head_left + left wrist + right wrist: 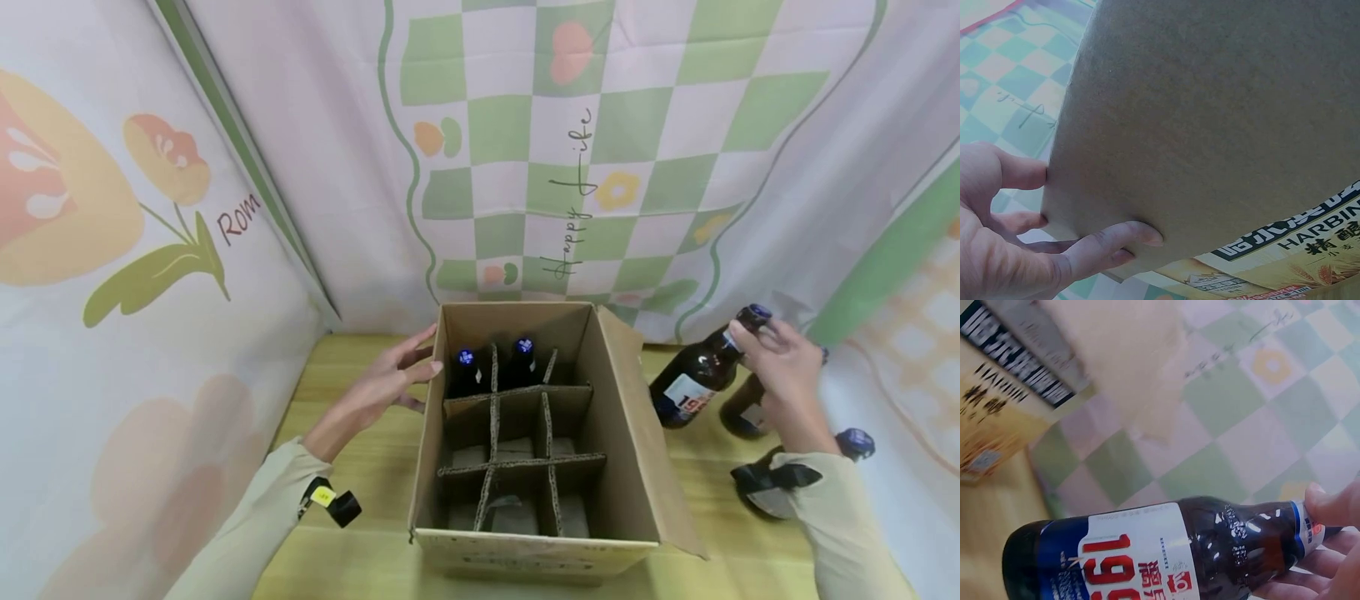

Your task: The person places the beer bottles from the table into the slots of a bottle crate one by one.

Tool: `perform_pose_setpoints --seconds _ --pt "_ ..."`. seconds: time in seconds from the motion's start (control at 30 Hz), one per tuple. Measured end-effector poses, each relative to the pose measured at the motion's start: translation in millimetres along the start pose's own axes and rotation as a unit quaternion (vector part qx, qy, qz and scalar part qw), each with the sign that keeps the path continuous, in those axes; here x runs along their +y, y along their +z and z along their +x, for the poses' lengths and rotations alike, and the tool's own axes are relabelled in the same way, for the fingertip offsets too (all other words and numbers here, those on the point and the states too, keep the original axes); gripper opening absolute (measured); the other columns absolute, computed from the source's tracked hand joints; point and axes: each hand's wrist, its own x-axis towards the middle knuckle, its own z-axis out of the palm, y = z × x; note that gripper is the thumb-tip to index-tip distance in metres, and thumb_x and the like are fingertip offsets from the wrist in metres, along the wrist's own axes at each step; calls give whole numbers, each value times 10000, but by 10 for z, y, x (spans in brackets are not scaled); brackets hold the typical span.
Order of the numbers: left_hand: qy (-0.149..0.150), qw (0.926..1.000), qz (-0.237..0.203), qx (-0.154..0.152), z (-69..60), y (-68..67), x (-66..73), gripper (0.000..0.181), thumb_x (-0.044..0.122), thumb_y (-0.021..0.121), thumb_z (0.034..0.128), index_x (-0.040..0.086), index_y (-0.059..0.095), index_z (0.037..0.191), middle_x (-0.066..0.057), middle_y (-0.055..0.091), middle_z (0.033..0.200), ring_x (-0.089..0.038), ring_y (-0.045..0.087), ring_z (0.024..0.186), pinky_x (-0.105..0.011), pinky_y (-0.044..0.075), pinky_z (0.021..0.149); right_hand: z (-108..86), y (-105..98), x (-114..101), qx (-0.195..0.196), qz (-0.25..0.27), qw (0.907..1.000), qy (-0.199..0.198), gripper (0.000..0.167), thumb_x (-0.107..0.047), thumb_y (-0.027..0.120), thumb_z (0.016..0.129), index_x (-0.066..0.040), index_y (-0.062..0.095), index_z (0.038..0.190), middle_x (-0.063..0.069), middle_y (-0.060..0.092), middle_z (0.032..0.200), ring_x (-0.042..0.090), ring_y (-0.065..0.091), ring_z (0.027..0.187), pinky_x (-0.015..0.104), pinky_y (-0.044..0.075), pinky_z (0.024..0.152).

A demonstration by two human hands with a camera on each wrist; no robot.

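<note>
In the head view, an open cardboard box [615,392] with crossed cardboard dividers [517,462] stands on the table. Two capped bottles, one on the left [466,360] and one beside it [524,348], stand in the far compartments. My left hand [378,383] rests on the box's left side near the far corner, its fingers extended. To the right of the box, my right hand [787,379] grips a dark brown beer bottle [693,379] by its neck. This bottle is tilted, cap toward the upper right. In the right wrist view its white label [1141,550] shows red digits.
Two more dark bottles, one farther back [744,410] and one nearer [772,498], stand on the wooden table [352,533] under my right hand and forearm. A box flap [648,433] sticks out on the right. Printed cloth [495,167] hangs behind.
</note>
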Motion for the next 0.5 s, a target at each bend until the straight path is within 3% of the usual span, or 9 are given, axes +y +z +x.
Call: perform_pose_setpoints --seconds 0.03,0.07,0.17,0.27,0.37,0.5 --pt "18 10000 7 -15 -2 -1 -3 760 172 600 1066 280 182 1692 -199 133 1736 -475 373 1490 -447 655 836 -28 8 -41 19 -27 9999 -118 1025 -303 803 939 -144 99 1667 115 199 1712 119 418 1499 234 314 1197" --pt "23 10000 9 -11 -2 -1 -4 760 173 602 1065 280 184 1691 -198 135 1736 -474 374 1490 -443 656 831 -51 19 -80 51 39 9997 -254 994 -280 818 928 -130 164 1662 79 351 1667 50 503 1413 167 352 1148" --pt "58 10000 12 -4 0 -5 -3 763 168 599 1064 273 181 1692 -204 136 1734 -476 381 1484 -432 658 813 -124 62 -186 120 -257 9955 -904 835 -233 826 925 -95 366 1608 -86 731 1288 -67 670 1049 65 464 992" --pt "69 10000 -10 -6 7 -4 1 765 165 598 1064 273 176 1693 -204 140 1733 -473 388 1481 -434 659 807 -193 98 -292 181 -750 9850 -1541 619 -199 813 935 -115 565 1496 -301 733 903 -103 687 814 19 510 813" --pt "65 10000 -46 -36 9 -1 0 773 164 602 1062 272 171 1694 -200 140 1735 -472 385 1484 -440 659 811 -275 125 -400 241 -1223 9743 -1875 508 -212 795 951 -165 636 1432 -334 717 874 -107 686 786 27 522 737" --pt "102 9999 -57 -72 0 -4 -4 774 166 601 1061 263 167 1695 -200 132 1737 -480 369 1491 -435 658 809 -365 175 -551 148 -1097 9742 -1966 501 -212 808 939 -161 653 1413 -301 742 887 -79 707 757 88 563 651"
